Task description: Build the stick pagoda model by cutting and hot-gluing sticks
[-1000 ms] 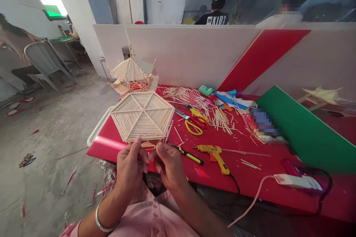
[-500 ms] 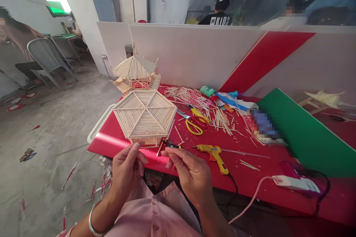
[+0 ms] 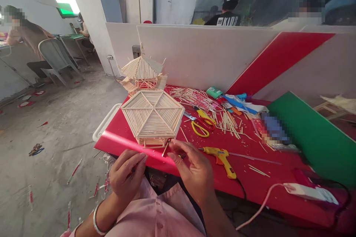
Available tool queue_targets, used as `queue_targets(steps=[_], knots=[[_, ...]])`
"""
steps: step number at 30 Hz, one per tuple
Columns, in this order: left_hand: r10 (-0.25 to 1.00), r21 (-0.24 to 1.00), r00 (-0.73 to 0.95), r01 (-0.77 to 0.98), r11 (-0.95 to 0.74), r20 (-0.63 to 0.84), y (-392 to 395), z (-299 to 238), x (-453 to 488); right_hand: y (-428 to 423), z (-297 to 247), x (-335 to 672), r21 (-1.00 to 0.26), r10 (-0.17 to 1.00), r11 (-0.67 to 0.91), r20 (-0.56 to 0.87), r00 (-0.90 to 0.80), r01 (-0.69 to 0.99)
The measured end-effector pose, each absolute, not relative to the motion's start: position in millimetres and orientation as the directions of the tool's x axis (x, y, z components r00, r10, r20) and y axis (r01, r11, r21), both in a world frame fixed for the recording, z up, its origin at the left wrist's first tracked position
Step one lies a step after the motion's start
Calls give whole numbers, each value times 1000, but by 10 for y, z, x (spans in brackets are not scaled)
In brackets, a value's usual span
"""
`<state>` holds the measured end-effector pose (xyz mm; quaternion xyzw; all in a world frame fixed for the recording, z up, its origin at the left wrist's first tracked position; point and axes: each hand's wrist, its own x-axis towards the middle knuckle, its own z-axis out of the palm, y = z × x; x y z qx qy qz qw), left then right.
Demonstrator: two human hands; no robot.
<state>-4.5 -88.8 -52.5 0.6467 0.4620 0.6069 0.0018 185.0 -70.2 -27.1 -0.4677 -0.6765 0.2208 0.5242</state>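
My left hand [image 3: 128, 173] is at the near table edge, thumb and fingertips pinched together; whatever they hold, if anything, is too small to make out. To its right, my right hand [image 3: 193, 168] has its thumb and fingers apart, with nothing visible between them. It is close to the front right corner of a hexagonal stick roof model [image 3: 152, 114], whose lower frame shows beneath the roof. A short stick [image 3: 166, 148] leans there by my fingertips. Mostly covered by my right hand is a dark tool, probably pliers [image 3: 182, 156].
A stick pavilion [image 3: 142, 70] stands behind the roof. On the red table [image 3: 194, 187] are scissors [image 3: 200, 129], a yellow glue gun [image 3: 221, 158], loose sticks [image 3: 229, 124] and a power strip [image 3: 310, 193]. A green board [image 3: 308, 140] stands right. People sit beyond the partition [image 3: 200, 55].
My right hand has gone from a pinch to open fingers and moved slightly up towards the model. My left hand has dropped a little, still pinched. The view has shifted left.
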Motion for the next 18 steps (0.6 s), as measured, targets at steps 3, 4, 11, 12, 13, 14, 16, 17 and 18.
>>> queue_targets(steps=[3,4,11,12,13,14,16,17,18], knots=[[439,361,-94,731,-578,894,-807,-552,-143,-729,-269,1865,-704,796,548,604,-24,452],[402,312,-82,775,-550,912,-783,-554,-173,-729,-269,1864,-653,757,590,652,-44,475],[248,26,79,918,-395,965,-553,-447,-258,-539,-298,1663,-140,437,558,887,-146,818],[251,14,93,919,-394,964,-512,-433,-260,-507,-301,1627,-115,422,554,892,-159,825],[261,9,103,918,-396,960,-474,-422,-262,-479,-303,1595,-97,414,549,895,-169,830],[270,9,108,917,-399,957,-441,-415,-265,-456,-304,1567,-83,408,542,896,-176,836],[268,1,119,912,-409,956,-394,-412,-271,-425,-306,1524,-60,407,534,893,-194,844],[262,-11,133,907,-421,956,-380,-414,-274,-416,-308,1509,-54,411,534,889,-203,844],[256,-25,150,900,-435,955,-371,-416,-277,-410,-311,1497,-52,415,537,886,-209,842]])
